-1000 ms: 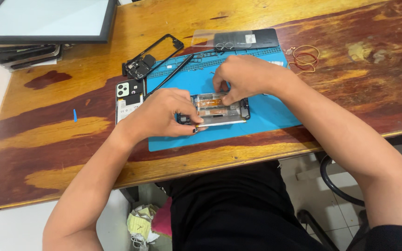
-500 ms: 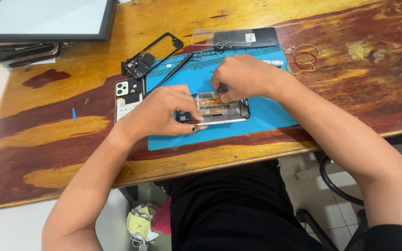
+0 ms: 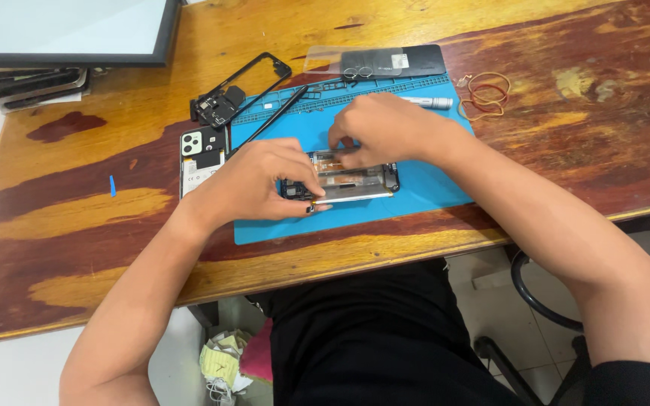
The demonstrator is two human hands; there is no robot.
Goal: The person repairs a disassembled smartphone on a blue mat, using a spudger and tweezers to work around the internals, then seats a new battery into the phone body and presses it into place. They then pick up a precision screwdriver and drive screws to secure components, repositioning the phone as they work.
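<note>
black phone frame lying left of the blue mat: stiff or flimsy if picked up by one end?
Likely flimsy: the black phone frame is a thin open rim with nothing in its middle, so it may twist. Probably light. It lies flat on the wooden table, so it should not roll.

Your work surface is a wooden table (image 3: 77, 225) with worn red-brown stain. Directly on it lie a blue mat (image 3: 430, 188), a black phone frame (image 3: 238, 86), a back cover (image 3: 201, 158), rubber bands (image 3: 483, 94) and a framed panel (image 3: 69, 30).
</note>
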